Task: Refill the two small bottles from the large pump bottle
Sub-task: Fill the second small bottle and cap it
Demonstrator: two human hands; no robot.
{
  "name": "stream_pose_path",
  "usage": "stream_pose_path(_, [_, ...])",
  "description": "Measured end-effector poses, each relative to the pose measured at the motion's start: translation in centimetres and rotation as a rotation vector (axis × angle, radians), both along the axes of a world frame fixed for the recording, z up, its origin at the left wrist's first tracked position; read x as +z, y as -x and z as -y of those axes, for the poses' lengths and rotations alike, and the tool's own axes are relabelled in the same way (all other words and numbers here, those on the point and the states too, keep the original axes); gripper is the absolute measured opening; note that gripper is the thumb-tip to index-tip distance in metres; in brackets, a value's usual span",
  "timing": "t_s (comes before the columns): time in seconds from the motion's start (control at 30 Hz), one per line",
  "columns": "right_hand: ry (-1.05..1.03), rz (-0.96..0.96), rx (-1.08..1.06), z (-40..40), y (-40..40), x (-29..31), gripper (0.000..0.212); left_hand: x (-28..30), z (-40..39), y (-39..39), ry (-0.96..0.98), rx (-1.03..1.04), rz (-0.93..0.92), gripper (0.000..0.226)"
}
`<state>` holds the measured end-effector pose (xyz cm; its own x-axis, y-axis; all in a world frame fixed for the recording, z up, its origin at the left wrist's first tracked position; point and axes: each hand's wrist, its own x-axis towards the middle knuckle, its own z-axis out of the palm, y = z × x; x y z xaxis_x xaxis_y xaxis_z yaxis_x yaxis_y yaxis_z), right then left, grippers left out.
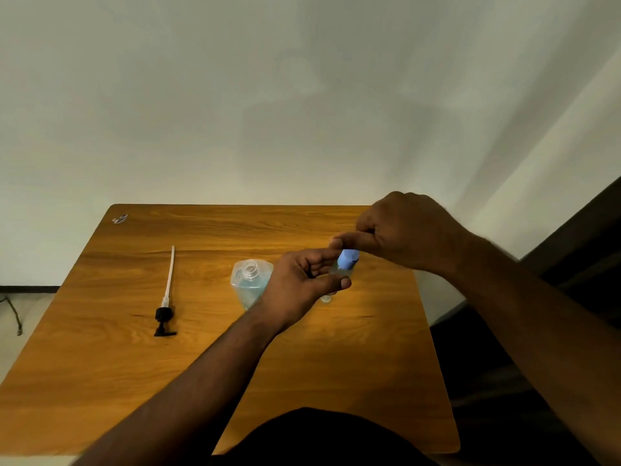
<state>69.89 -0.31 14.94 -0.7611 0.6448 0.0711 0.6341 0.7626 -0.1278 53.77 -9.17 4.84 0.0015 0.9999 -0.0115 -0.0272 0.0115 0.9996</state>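
Far left on the wooden worktop (100, 348) lies the black-headed pump with its white tube (166, 297), well apart. The open clear pump bottle of blue liquid (248, 284) stands just left of the left hand (302, 280), which grips a small clear bottle (339, 274), tilted. The right hand (403, 230) pinches its blue cap (347, 258) from above.
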Motion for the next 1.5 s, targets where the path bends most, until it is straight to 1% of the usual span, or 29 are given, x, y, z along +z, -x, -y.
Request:
stream_pose_path(0.07, [0.223,0.014,0.09,-0.5,-0.3,0.6,0.042,0.0,0.0,0.0,0.004,-0.008,0.014,0.043])
stream_pose_path(0.1, [0.301,0.052,0.148,-0.6,-0.2,0.7,0.035,0.0,0.0,0.0,0.003,-0.015,0.019,0.044])
stream_pose_path(0.13, [0.315,0.104,0.166,-0.4,0.0,0.6,0.028,0.0,0.0,0.0,0.001,-0.019,0.019,0.043])
stream_pose_path(0.17, [0.255,0.166,0.142,-0.3,0.2,0.3,0.018,-0.2,-0.1,-0.1,0.0,-0.018,0.019,0.042])
stream_pose_path(0.2, [0.137,0.207,0.093,-0.1,0.4,-0.1,0.029,-0.3,-0.1,-0.2,0.002,-0.011,0.024,0.041])
stream_pose_path(0.23, [0.014,0.208,0.041,0.0,0.6,-0.4,0.047,-0.5,-0.1,-0.2,0.007,0.0,0.032,0.04])
stream_pose_path(0.27, [-0.079,0.175,-0.009,-0.1,0.6,-0.5,0.056,-0.5,-0.1,-0.3,0.013,0.011,0.039,0.04])
stream_pose_path(0.3, [-0.119,0.124,-0.026,-0.2,0.6,-0.7,0.058,-0.6,-0.2,-0.3,0.019,0.018,0.044,0.041])
stream_pose_path(0.33, [-0.094,0.074,0.0,-0.4,0.5,-0.7,0.056,-0.6,-0.2,-0.1,0.019,0.02,0.046,0.041])
stream_pose_path(0.37, [-0.019,0.051,0.062,-0.7,0.4,-0.7,0.046,-0.6,-0.3,0.0,0.016,0.015,0.048,0.042])
stream_pose_path(0.4, [0.065,0.079,0.141,-0.9,0.3,-0.6,0.032,-0.7,-0.4,0.2,0.012,0.007,0.054,0.042])
stream_pose_path(0.43, [0.111,0.148,0.22,-1.0,0.5,-0.5,0.027,-0.7,-0.4,0.4,0.009,-0.003,0.062,0.043])
stream_pose_path(0.47, [0.122,0.211,0.295,-1.3,0.6,-0.7,0.029,-0.7,-0.5,0.6,0.003,-0.019,0.063,0.043])
stream_pose_path(0.53, [0.086,0.233,0.393,-1.7,1.0,-1.3,0.024,-1.1,-0.7,0.7,-0.007,-0.058,0.031,0.041])
stream_pose_path(0.63, [-0.027,0.204,0.519,-2.1,1.3,-1.7,0.021,-1.7,-0.9,0.7,0.012,-0.101,-0.032,0.027])
stream_pose_path(0.7, [-0.107,0.27,0.564,-2.3,1.5,-2.2,0.023,-2.3,-0.9,0.5,0.026,-0.107,-0.05,0.021])
stream_pose_path(0.73, [-0.107,0.306,0.559,-2.5,1.6,-2.5,0.025,-2.7,-1.0,0.4,0.022,-0.105,-0.064,0.018])
stream_pose_path(0.8, [-0.041,0.344,0.502,-2.8,1.7,-3.5,0.027,-3.6,-1.2,-0.1,0.0,-0.072,-0.123,0.012])
stream_pose_path(0.87, [0.009,0.288,0.385,-2.6,1.6,-5.0,0.028,-4.8,-1.3,-0.8,-0.032,0.015,-0.167,0.011])
stream_pose_path(0.93, [0.022,0.17,0.214,-1.7,1.1,-7.5,0.029,-6.4,-1.2,-1.5,-0.049,0.121,-0.187,0.023])
stream_pose_path(1.0, [0.066,0.075,0.07,-0.7,0.7,-10.0,0.03,-8.0,-1.1,-1.9,-0.015,0.171,-0.204,0.032])
stream_pose_path(1.13, [0.212,-0.061,-0.101,-0.3,0.3,-13.9,0.027,-10.8,-1.5,-1.4,0.071,0.109,-0.24,0.029])
stream_pose_path(1.17, [0.283,-0.111,-0.133,-0.3,0.3,-14.6,0.025,-11.4,-1.7,-1.4,0.104,0.088,-0.244,0.034])
stream_pose_path(1.23, [0.385,-0.18,-0.186,-0.4,0.3,-16.1,0.022,-12.6,-2.0,-1.1,0.172,0.074,-0.294,0.055])
stream_pose_path(1.27, [0.399,-0.174,-0.207,-0.4,0.2,-16.9,0.02,-13.2,-2.0,-0.9,0.207,0.09,-0.343,0.065])
stream_pose_path(1.3, [0.399,-0.159,-0.227,-0.5,0.1,-17.7,0.018,-13.8,-2.0,-0.7,0.235,0.11,-0.397,0.069])
stream_pose_path(1.4, [0.41,-0.07,-0.281,-0.9,0.1,-20.2,0.016,-15.7,-1.7,0.2,0.304,0.126,-0.525,0.068])
stream_pose_path(1.5, [0.446,-0.042,-0.326,-1.2,0.4,-22.0,0.013,-16.7,-1.6,0.8,0.385,0.112,-0.603,0.068])
